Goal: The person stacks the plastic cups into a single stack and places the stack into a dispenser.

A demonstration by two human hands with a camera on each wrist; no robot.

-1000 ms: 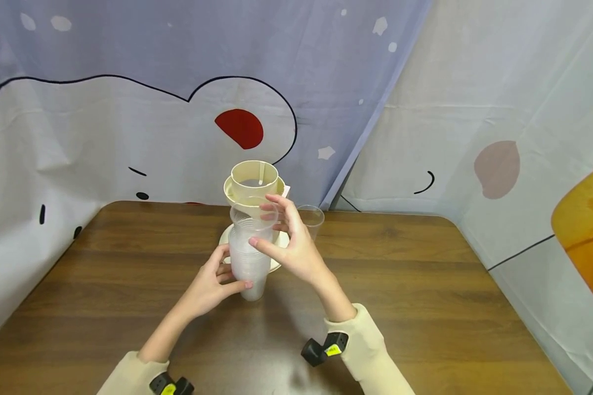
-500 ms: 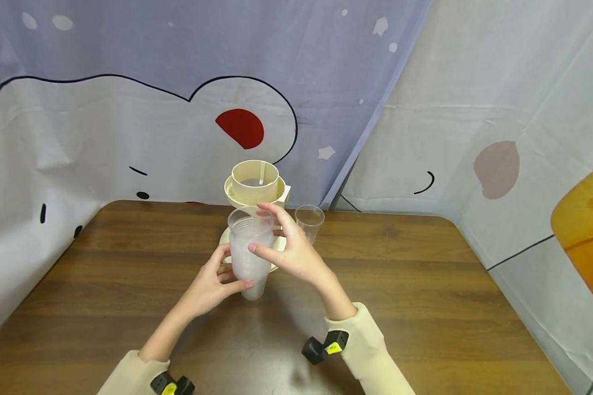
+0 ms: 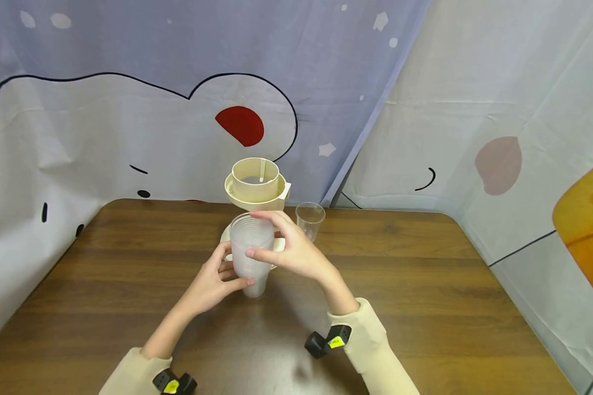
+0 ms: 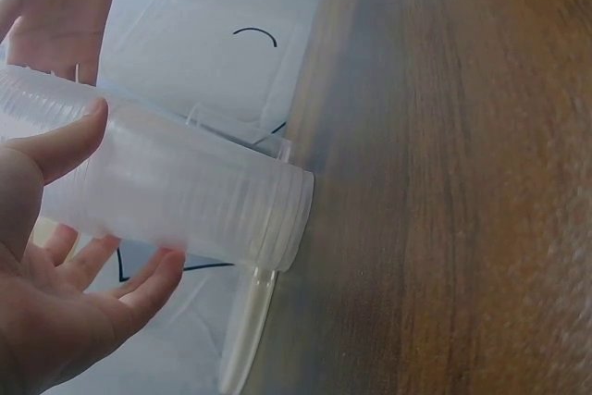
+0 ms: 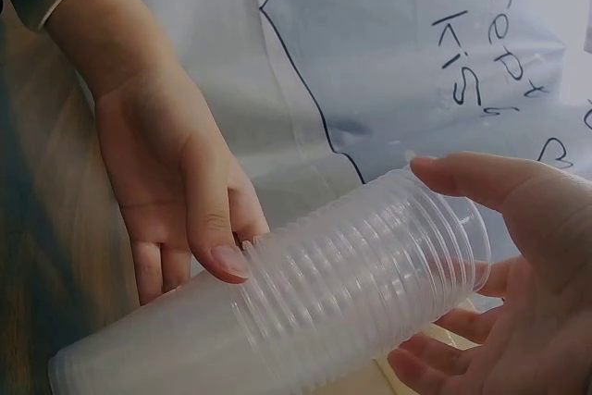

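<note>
A tall stack of clear plastic cups [image 3: 251, 236] stands nearly upright on the table in the head view, rims up. My left hand [image 3: 208, 286] holds its lower half, thumb on the near side and fingers around the far left. Higher up, my right hand [image 3: 297, 251] grips the stack near the rims, between thumb and curled fingers. Closely spaced rims of the nested cups [image 5: 370, 265] show in the right wrist view. In the left wrist view, the base end of the stack [image 4: 268, 215] sits right at the tabletop.
Behind the stack stands a cream-coloured stand [image 3: 255, 192] with a round upper ring and a wide base, partly hidden by cups and hands. A single clear cup [image 3: 309, 219] stands to its right. A printed curtain [image 3: 153, 126] hangs behind the wooden table [image 3: 425, 285].
My right hand has moved down slightly, and the top cup, raised above the others a second ago, has sunk into the stack. My left hand keeps its hold.
</note>
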